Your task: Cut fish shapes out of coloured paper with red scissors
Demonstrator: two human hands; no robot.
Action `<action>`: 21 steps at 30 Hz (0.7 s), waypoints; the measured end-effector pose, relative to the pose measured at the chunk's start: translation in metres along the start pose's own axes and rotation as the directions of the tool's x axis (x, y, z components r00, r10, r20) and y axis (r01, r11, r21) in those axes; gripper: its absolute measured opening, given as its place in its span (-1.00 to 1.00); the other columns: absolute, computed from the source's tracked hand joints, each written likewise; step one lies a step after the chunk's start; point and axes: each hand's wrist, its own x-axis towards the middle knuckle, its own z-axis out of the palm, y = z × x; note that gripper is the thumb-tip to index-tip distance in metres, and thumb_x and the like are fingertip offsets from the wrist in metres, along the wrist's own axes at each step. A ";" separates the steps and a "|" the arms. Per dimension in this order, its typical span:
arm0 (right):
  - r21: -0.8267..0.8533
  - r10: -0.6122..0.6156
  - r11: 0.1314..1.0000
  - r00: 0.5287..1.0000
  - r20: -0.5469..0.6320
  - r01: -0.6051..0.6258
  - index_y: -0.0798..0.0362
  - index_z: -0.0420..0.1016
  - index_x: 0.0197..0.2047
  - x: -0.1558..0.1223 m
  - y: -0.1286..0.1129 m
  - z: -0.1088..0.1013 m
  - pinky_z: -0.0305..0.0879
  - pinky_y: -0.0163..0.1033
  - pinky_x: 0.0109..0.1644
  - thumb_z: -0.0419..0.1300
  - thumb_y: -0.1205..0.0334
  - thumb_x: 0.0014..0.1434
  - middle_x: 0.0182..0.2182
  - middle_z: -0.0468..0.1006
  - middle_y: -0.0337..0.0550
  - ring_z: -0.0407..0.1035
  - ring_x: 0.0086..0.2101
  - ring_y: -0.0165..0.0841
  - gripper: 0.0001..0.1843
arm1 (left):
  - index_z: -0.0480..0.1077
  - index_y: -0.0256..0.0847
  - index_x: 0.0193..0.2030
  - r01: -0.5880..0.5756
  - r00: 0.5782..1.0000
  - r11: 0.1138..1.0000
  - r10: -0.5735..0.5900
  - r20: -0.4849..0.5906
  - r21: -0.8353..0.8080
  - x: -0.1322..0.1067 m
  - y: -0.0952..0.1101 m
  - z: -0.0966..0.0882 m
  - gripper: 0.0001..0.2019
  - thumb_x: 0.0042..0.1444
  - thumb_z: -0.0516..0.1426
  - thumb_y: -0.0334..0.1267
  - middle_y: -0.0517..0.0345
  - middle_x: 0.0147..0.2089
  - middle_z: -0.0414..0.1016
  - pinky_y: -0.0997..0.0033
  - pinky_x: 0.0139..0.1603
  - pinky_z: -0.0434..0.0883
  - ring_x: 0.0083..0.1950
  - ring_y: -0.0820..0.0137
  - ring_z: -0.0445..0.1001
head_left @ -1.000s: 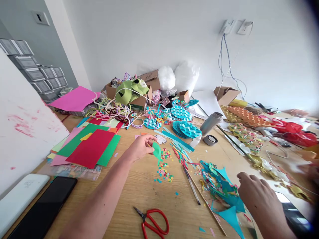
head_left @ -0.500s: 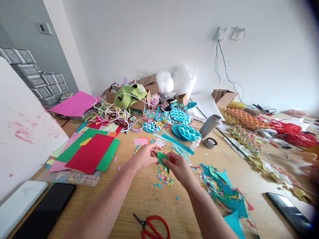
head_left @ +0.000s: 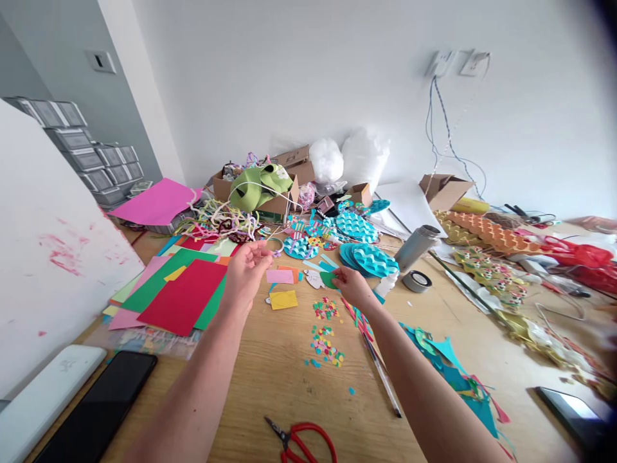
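My right hand (head_left: 354, 287) pinches a small green paper cutout (head_left: 328, 280) between thumb and fingers, beside a white fish cutout (head_left: 313, 278). Over the table's left middle, my left hand (head_left: 248, 270) is raised with loosely bent fingers apart and nothing seen in them. Between the arms lie a pink paper piece (head_left: 279, 276), a yellow paper piece (head_left: 283, 299) and small coloured paper dots (head_left: 328, 344). Red-handled scissors (head_left: 308, 440) rest at the near edge. A pen (head_left: 383, 376) lies beside my right forearm.
Coloured paper sheets (head_left: 183, 296) are stacked at left, near a black phone (head_left: 99, 405). Blue scalloped discs (head_left: 369, 258), a small white bottle (head_left: 386, 283), a grey metal flask (head_left: 418, 247) and a roll of tape (head_left: 417, 281) stand beyond my right hand. Teal scraps (head_left: 448, 366) lie at right.
My hands have separated. The left let go of the green cutout and moved up and left; the right carried it forward to the fish cutout. The view shifted slightly left.
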 end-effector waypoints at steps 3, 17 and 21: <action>-0.033 -0.004 0.999 0.998 0.066 0.006 0.12 0.44 0.03 0.009 -0.003 0.011 0.47 -0.08 -0.11 0.18 0.16 0.30 -0.06 0.52 -0.09 0.48 -0.17 -0.27 -0.71 | 0.43 -0.27 -0.17 -0.073 0.994 0.996 0.068 -0.088 -0.055 0.002 0.003 -0.003 -0.59 -0.23 0.31 -0.23 0.12 -0.31 0.51 0.33 -0.18 0.45 -0.27 0.39 0.49; 0.031 -0.064 0.998 0.979 0.195 0.059 0.11 0.42 0.05 0.024 -0.028 0.032 0.47 -0.05 -0.09 0.18 0.17 0.30 -0.03 0.51 -0.07 0.47 -0.14 -0.26 -0.70 | 0.43 -0.24 -0.21 -0.389 0.871 0.913 0.320 -0.372 -0.126 -0.001 0.025 -0.013 -0.72 -0.14 0.26 -0.38 0.14 -0.27 0.49 0.36 -0.09 0.44 -0.20 0.43 0.48; 0.008 -0.087 0.996 0.966 0.242 0.088 0.11 0.42 0.07 0.019 -0.044 0.047 0.46 -0.04 -0.07 0.18 0.16 0.30 -0.01 0.50 -0.07 0.47 -0.12 -0.25 -0.69 | 0.43 -0.24 -0.18 -0.426 0.845 0.893 0.334 -0.419 -0.147 -0.002 0.027 -0.014 -0.71 -0.13 0.24 -0.40 0.14 -0.26 0.48 0.34 -0.05 0.44 -0.19 0.44 0.47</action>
